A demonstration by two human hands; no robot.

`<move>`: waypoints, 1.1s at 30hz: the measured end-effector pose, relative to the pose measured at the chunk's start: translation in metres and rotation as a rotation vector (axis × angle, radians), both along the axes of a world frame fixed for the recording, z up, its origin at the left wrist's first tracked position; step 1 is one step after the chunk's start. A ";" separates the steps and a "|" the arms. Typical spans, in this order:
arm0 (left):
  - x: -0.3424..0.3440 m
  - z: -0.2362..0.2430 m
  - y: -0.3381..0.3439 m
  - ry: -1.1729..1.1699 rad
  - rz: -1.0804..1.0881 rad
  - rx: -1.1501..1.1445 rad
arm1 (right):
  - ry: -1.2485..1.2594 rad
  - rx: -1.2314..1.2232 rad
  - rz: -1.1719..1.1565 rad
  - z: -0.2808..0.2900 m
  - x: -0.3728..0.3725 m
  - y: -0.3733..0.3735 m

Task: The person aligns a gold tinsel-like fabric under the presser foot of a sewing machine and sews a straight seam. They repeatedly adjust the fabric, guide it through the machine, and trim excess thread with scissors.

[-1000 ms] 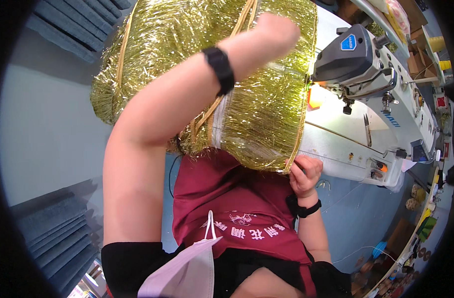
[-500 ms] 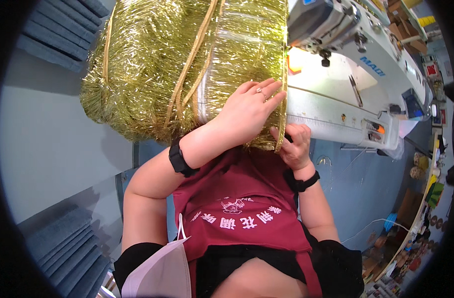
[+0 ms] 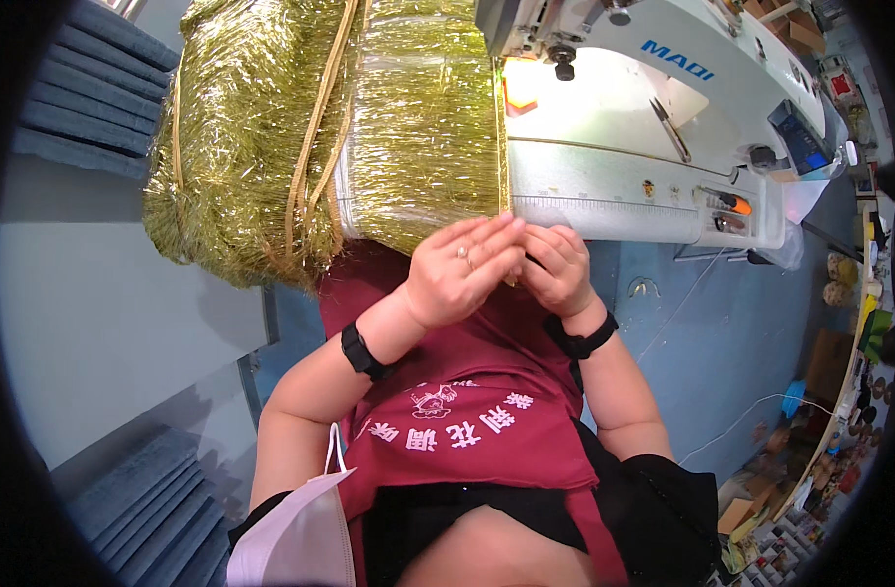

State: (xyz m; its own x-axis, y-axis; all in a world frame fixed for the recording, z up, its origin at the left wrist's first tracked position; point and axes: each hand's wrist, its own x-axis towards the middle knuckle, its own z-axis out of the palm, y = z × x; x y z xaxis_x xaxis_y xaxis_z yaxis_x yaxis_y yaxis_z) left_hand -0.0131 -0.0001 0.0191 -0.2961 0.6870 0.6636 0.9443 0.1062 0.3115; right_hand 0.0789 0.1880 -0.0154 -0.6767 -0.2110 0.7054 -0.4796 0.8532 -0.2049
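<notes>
1. Head view: both hands meet at the lower edge of the gold tinsel fringe bundle (image 3: 330, 137). The left hand (image 3: 457, 274) has its fingers (image 3: 487, 240) pressed together and laid flat over the fringe edge; whether they pinch it I cannot tell.
2. Just beside it, the right hand (image 3: 557, 266) has curled fingers that seem to nip the same edge, though the grip itself is hidden.
3. Above the fingers the bundle rests on the desk (image 3: 95, 293), tied with gold cords (image 3: 315, 127).
4. Up and to the right of the fingers stands the white sewing machine (image 3: 663, 117).
5. Judgement: keeping the edge flat, taut and level between both hands would serve best.
</notes>
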 end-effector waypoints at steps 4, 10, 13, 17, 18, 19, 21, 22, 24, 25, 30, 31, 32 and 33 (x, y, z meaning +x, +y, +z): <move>0.015 -0.008 -0.003 0.022 -0.011 0.020 | -0.020 -0.051 0.058 -0.002 0.000 0.004; 0.017 -0.014 -0.007 0.058 -0.013 -0.008 | -0.013 -0.089 0.097 -0.003 -0.003 0.005; 0.017 -0.015 -0.007 0.042 -0.016 -0.015 | -0.017 -0.081 0.095 -0.002 -0.003 0.005; 0.017 -0.016 -0.008 0.001 -0.030 -0.018 | -0.025 -0.072 0.076 -0.001 -0.002 0.005; 0.016 -0.018 -0.007 0.006 -0.033 -0.011 | -0.015 -0.065 0.075 -0.003 -0.002 0.006; 0.015 -0.017 -0.007 0.005 -0.034 -0.013 | -0.016 -0.062 0.072 -0.003 -0.002 0.007; 0.014 -0.019 -0.006 0.003 -0.035 -0.014 | -0.019 -0.052 0.063 -0.003 -0.002 0.007; 0.013 -0.019 -0.005 0.007 -0.034 -0.012 | -0.020 -0.046 0.058 -0.004 -0.002 0.008; 0.012 -0.020 -0.003 0.014 -0.033 -0.003 | -0.024 -0.037 0.046 -0.004 -0.002 0.009; 0.012 -0.020 -0.002 0.013 -0.033 -0.001 | -0.026 -0.035 0.038 -0.005 -0.002 0.009; 0.011 -0.022 0.001 -0.012 -0.039 -0.005 | -0.043 -0.033 -0.004 -0.006 -0.003 0.011; 0.011 -0.022 0.002 -0.010 -0.035 -0.006 | -0.042 -0.029 -0.009 -0.006 -0.003 0.012; 0.010 -0.022 0.002 -0.010 -0.032 -0.004 | -0.042 -0.026 -0.015 -0.006 -0.003 0.012; 0.010 -0.023 0.002 -0.009 -0.029 -0.002 | -0.045 -0.020 -0.014 -0.006 -0.004 0.012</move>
State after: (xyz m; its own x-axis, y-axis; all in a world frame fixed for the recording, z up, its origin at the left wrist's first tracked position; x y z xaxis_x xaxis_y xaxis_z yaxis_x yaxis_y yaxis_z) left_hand -0.0028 0.0019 -0.0034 -0.2820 0.6966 0.6598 0.9442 0.0794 0.3197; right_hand 0.0753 0.2000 -0.0217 -0.7103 -0.1873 0.6786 -0.4578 0.8551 -0.2432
